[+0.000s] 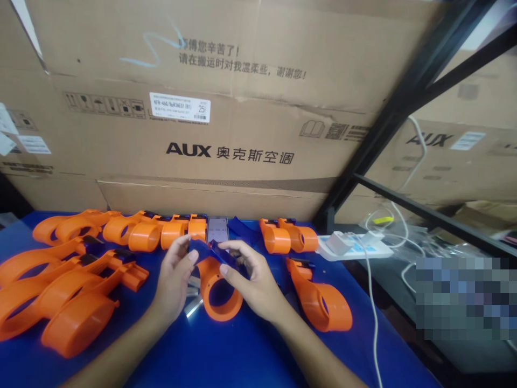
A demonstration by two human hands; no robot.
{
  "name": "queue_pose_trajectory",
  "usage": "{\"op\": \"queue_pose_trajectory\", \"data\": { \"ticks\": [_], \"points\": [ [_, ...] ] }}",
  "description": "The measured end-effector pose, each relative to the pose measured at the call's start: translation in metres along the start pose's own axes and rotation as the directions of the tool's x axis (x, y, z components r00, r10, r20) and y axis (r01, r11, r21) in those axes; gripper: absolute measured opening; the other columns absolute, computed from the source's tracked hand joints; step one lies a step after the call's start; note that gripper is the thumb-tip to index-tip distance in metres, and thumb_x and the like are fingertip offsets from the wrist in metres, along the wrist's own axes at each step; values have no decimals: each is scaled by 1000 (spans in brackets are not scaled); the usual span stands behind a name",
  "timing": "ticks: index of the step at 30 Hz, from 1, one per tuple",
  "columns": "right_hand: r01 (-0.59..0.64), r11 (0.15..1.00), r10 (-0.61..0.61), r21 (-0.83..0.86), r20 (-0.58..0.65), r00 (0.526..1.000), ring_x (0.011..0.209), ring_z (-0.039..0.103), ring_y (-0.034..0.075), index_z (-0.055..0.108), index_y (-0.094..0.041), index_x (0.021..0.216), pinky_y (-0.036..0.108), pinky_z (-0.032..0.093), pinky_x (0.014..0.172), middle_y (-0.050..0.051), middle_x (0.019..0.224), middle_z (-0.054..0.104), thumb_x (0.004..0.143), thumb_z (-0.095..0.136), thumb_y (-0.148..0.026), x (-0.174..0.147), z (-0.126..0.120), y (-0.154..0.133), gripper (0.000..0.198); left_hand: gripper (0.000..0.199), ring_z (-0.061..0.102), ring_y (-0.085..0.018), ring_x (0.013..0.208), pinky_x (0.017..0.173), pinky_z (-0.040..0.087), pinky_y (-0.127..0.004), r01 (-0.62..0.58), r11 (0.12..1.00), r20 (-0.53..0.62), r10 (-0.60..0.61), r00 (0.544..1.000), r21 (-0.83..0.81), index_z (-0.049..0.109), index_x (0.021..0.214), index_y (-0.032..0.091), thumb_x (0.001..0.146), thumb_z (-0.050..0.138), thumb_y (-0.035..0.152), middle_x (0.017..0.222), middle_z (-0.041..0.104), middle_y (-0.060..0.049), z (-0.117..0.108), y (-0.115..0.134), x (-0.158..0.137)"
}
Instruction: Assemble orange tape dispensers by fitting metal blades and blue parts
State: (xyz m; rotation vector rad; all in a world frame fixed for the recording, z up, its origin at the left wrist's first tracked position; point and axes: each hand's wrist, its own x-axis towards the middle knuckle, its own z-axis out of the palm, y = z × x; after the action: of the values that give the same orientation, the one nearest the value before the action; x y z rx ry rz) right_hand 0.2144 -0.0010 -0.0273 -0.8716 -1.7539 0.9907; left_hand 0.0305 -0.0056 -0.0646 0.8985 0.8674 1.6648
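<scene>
Between the fingertips of both hands is a thin dark blue piece [203,251], bent and glossy; whether it is film or stiff plastic I cannot tell. My left hand [177,275] pinches its left end between thumb and fingers. On the other end, my right hand [252,277] is closed with thumb and forefinger. Just below the piece, an orange tape dispenser [221,312] shows its round ring, its upper part hidden behind the hands and the piece. Shiny narrow strips [194,307] lie on the blue tabletop [173,358] beside my left wrist.
Several orange tape dispensers [81,323] crowd the left side, with a row [145,237] behind. Others [327,307] stand at right. A phone [218,229] leans at the back before a large carton [226,188]. A power strip [355,247] and white cable [374,318] border the right.
</scene>
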Motion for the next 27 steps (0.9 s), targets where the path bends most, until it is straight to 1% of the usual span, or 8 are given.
{"op": "queue_pose_trajectory", "data": {
  "ticks": [4,9,14,19,21,23,25,27],
  "points": [
    [-14,1000,13,4,35,999,110,66,23,64,-26,124,43,51,101,4,124,69,92,70,-28,0,-1,-4,33,43,69,-25,101,87,53,-35,-6,1000,13,6,1000,-19,67,115,23,78,78,39,108,72,-7,-1,-1,-1],
    [-10,996,1,84,105,994,118,64,22,60,-27,128,42,50,106,4,126,68,94,68,-26,0,-1,-11,35,48,68,-25,104,92,53,-37,-37,998,18,38,999,-48,66,121,24,77,78,37,115,71,-8,-2,1,-2],
    [-49,991,27,121,171,985,116,66,21,55,-27,133,40,55,102,5,124,67,93,70,-30,-1,-4,-12,42,52,66,-28,113,97,52,-39,-40,993,33,44,998,-110,65,126,25,76,78,34,124,69,-9,-5,3,-5],
    [0,995,-27,101,269,963,123,64,24,55,-26,133,42,53,107,6,132,67,93,70,-33,1,-6,-12,43,50,64,-33,120,101,52,-48,2,976,116,24,993,-217,64,129,26,80,72,33,134,66,-10,-6,3,-7],
    [48,999,-46,-2,255,966,120,66,24,56,-26,133,42,54,104,6,131,67,92,71,-34,0,-5,-12,45,51,64,-35,122,103,51,-51,3,973,163,36,986,-233,63,132,27,82,70,35,134,67,-10,-7,3,-7],
    [131,974,-97,-187,182,979,118,66,26,56,-26,135,44,53,104,6,132,67,88,75,-37,-1,-3,-10,51,53,62,-35,125,105,50,-53,-22,977,192,64,979,-214,61,134,28,83,70,37,136,66,-10,-7,2,-6],
    [225,890,-199,-397,106,974,119,65,29,56,-25,136,48,50,105,8,132,68,85,78,-41,-3,-2,-6,58,54,61,-35,128,107,49,-52,-62,987,188,90,978,-150,61,134,28,82,73,36,138,66,-11,-7,1,-4],
    [303,778,-310,-550,83,947,115,66,31,56,-24,138,51,49,101,10,128,71,85,77,-45,-5,0,-1,60,53,62,-35,127,107,50,-50,-130,991,153,134,979,-38,62,131,26,80,77,32,136,67,-11,-7,1,-2]
  ]
}}
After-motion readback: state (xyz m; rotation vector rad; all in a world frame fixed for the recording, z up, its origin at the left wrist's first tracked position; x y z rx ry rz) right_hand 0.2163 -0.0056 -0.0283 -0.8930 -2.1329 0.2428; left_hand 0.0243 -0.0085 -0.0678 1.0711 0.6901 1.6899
